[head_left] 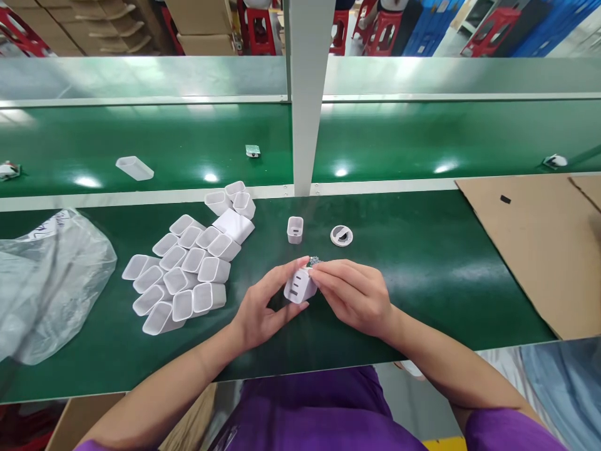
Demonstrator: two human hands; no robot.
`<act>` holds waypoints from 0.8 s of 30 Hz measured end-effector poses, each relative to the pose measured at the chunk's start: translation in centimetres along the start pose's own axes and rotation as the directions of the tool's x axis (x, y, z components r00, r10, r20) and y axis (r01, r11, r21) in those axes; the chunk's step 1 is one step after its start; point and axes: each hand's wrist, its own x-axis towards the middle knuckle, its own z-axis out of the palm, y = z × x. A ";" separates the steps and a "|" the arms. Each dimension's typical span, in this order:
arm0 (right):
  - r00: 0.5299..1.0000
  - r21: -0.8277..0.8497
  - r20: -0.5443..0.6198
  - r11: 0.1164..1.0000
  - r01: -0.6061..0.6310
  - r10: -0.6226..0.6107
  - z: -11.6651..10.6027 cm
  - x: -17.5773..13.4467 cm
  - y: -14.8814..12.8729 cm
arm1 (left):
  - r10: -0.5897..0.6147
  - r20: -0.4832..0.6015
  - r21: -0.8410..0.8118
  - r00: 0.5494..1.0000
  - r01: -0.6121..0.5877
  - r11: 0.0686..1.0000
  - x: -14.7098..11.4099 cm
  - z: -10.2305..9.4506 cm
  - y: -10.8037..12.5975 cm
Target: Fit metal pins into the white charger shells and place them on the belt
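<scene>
My left hand [261,309] is closed round a white plastic charger housing [299,288] with dark slots in its end face, tilted toward me. At its far end, my right hand [355,294] pinches a small component assembly [314,260] with metallic parts. My fingers hide most of it, and how deep it sits in the housing I cannot tell. Just beyond my hands stands another white housing [295,232], its opening up and a dark slot visible inside. To its right lies a round white disc [341,235] with a dark and silver middle.
Several white sleeves [185,260] lie grouped at the left, beside a clear plastic bag [51,288]. Cardboard [539,250] covers the right of the green bench. Behind a post [307,94], the green belt carries a white sleeve [134,168] and a small circuit board [252,151].
</scene>
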 end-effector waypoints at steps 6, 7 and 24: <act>1.000 -0.050 0.018 0.998 0.024 -0.023 0.1 -0.1 -0.2 | 0.172 -0.047 0.282 0.984 -0.152 0.947 0.4 -0.2 0.6; 1.000 -0.056 0.023 0.998 0.020 -0.019 0.1 -0.1 -0.2 | 0.186 -0.047 0.319 0.981 -0.162 0.934 0.4 -0.2 0.6; 0.989 0.112 -0.026 0.983 -0.143 0.146 1.6 -0.4 -1.2 | 0.307 -0.088 0.598 0.948 -0.196 0.777 -0.4 -0.3 -0.3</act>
